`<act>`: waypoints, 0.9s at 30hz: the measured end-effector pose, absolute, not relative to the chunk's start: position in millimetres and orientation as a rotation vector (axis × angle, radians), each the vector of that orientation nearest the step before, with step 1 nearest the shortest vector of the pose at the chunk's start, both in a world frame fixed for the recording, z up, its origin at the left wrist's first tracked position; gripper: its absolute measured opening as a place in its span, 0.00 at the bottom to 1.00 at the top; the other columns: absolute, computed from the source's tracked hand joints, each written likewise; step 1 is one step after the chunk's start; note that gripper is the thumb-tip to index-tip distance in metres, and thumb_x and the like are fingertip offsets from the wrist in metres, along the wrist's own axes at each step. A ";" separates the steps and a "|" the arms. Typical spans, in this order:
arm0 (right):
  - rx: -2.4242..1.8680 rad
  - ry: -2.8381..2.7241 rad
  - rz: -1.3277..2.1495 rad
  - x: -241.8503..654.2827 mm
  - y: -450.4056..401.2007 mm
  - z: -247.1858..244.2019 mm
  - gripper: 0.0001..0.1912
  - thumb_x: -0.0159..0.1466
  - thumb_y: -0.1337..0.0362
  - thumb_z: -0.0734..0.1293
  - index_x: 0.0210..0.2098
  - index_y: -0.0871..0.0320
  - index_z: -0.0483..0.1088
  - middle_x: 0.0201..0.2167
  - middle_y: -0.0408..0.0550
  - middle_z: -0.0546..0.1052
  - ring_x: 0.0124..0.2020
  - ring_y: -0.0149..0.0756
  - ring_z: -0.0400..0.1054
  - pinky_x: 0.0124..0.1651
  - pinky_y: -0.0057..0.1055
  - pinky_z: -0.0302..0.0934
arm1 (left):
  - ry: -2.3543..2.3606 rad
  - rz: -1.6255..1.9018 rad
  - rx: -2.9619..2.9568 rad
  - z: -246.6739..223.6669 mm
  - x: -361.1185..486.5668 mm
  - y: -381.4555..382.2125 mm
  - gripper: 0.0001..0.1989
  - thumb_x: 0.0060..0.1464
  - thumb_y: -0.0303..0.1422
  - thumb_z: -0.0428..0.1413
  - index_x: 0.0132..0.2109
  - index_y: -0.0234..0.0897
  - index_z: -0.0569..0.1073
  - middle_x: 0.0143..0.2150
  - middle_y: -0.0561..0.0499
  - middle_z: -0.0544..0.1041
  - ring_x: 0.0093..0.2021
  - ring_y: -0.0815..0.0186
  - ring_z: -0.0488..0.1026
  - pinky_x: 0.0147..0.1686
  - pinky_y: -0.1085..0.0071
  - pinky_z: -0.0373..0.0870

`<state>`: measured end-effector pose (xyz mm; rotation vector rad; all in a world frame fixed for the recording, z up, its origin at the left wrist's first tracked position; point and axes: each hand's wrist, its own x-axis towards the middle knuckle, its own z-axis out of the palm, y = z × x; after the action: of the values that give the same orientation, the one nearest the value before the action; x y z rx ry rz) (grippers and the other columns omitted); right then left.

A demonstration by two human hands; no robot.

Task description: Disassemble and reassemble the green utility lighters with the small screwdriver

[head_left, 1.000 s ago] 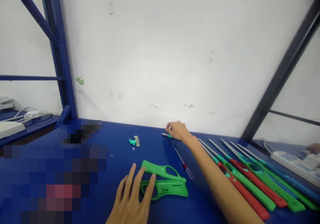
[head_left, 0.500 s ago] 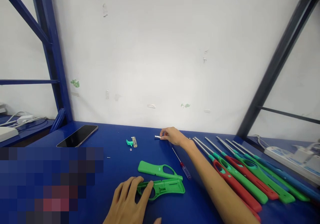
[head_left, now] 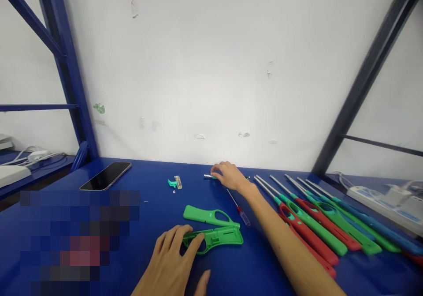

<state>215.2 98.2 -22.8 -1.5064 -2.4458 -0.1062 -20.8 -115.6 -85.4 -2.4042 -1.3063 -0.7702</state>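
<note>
Two green casing halves lie on the blue table: a closed-faced one (head_left: 201, 215) behind, and a hollow one (head_left: 223, 236) in front. My left hand (head_left: 173, 254) rests with spread fingers over the left end of the hollow half, touching it. Farther back, near the wall, my right hand (head_left: 228, 174) has its fingers bent round a thin metal tube (head_left: 208, 176), whose tip sticks out on the left; a bit of green shows by the fingertips. A red-handled screwdriver (head_left: 243, 216) lies below my right wrist.
Several red, green and blue long-nosed lighters (head_left: 317, 225) lie at the right. A teal trigger (head_left: 172, 183) and a clear part (head_left: 179, 182) sit back at centre-left. A phone (head_left: 107, 176) is farther left. A power strip (head_left: 373, 199) stands at the far right.
The view has shifted slightly. My right hand stays near the wall at the metal tube, its fingers slightly changed, and a green bit now shows there. My left hand remains on the hollow half.
</note>
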 end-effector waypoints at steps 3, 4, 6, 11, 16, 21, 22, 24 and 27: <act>-1.385 -2.470 -0.142 191.9 87.7 -27.9 0.17 0.72 0.56 0.69 0.56 0.58 0.73 0.57 0.53 0.76 0.54 0.45 0.74 0.57 0.50 0.70 | -1.273 -0.786 -2.410 -82.9 -19.6 -117.4 0.22 0.60 0.37 0.60 0.61 0.46 0.75 0.57 0.45 0.80 0.56 0.48 0.79 0.50 0.51 0.83; -1.334 -2.486 -0.147 182.2 82.7 -29.2 0.16 0.72 0.56 0.69 0.55 0.58 0.74 0.56 0.53 0.77 0.55 0.45 0.74 0.58 0.51 0.70 | -1.274 -0.778 -2.415 -81.6 -19.0 -118.0 0.22 0.60 0.36 0.60 0.61 0.45 0.75 0.57 0.44 0.80 0.56 0.48 0.79 0.50 0.50 0.83; -1.228 -2.523 -0.155 161.2 72.3 -30.7 0.15 0.73 0.56 0.68 0.55 0.58 0.74 0.54 0.52 0.78 0.56 0.46 0.73 0.60 0.53 0.67 | -1.280 -0.756 -2.430 -78.7 -17.5 -119.2 0.22 0.59 0.35 0.59 0.61 0.44 0.75 0.56 0.43 0.80 0.56 0.48 0.79 0.50 0.50 0.83; -1.064 -2.595 -0.180 113.6 64.3 -29.6 0.18 0.78 0.59 0.60 0.63 0.55 0.70 0.60 0.54 0.75 0.63 0.47 0.68 0.62 0.52 0.64 | -1.281 -0.735 -2.453 -73.0 -14.9 -120.9 0.21 0.58 0.33 0.59 0.58 0.41 0.77 0.54 0.41 0.81 0.54 0.47 0.80 0.48 0.48 0.84; -1.041 -2.622 -0.190 91.6 79.2 -29.5 0.15 0.72 0.57 0.70 0.53 0.58 0.75 0.58 0.53 0.76 0.59 0.48 0.71 0.61 0.53 0.67 | -1.259 -0.728 -2.457 -71.9 -15.0 -119.2 0.22 0.56 0.32 0.59 0.58 0.38 0.77 0.53 0.40 0.81 0.52 0.47 0.80 0.47 0.47 0.84; -1.015 -2.584 -0.125 96.4 72.0 -17.7 0.11 0.73 0.59 0.69 0.49 0.59 0.77 0.47 0.50 0.81 0.52 0.43 0.76 0.59 0.49 0.67 | -1.319 -0.758 -2.467 -72.9 -15.4 -121.1 0.24 0.60 0.32 0.57 0.63 0.38 0.72 0.57 0.38 0.79 0.56 0.46 0.78 0.49 0.47 0.83; -1.019 -2.566 -0.103 99.5 67.7 -12.6 0.11 0.74 0.59 0.68 0.49 0.60 0.77 0.43 0.49 0.83 0.49 0.42 0.77 0.57 0.45 0.68 | -1.334 -0.784 -2.463 -73.9 -15.9 -121.8 0.24 0.62 0.33 0.56 0.64 0.38 0.71 0.58 0.39 0.79 0.57 0.47 0.78 0.50 0.47 0.82; -1.035 -2.524 -0.064 107.2 58.6 -1.7 0.12 0.75 0.59 0.67 0.50 0.59 0.78 0.40 0.49 0.84 0.44 0.40 0.78 0.51 0.38 0.67 | -1.375 -0.848 -2.451 -76.8 -17.3 -123.1 0.23 0.65 0.34 0.54 0.65 0.40 0.68 0.59 0.39 0.78 0.58 0.48 0.77 0.52 0.47 0.82; -1.077 -2.467 -0.046 122.3 48.9 9.0 0.13 0.75 0.58 0.66 0.52 0.57 0.78 0.45 0.51 0.85 0.46 0.40 0.78 0.48 0.34 0.65 | -1.420 -0.932 -2.432 -81.5 -18.8 -123.6 0.21 0.68 0.36 0.52 0.66 0.42 0.67 0.59 0.41 0.77 0.59 0.50 0.76 0.54 0.47 0.80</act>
<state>122.3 48.9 9.0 -1.0767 -2.4669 -0.0465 -18.8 -123.6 -81.5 -2.4321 -1.4198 -0.9324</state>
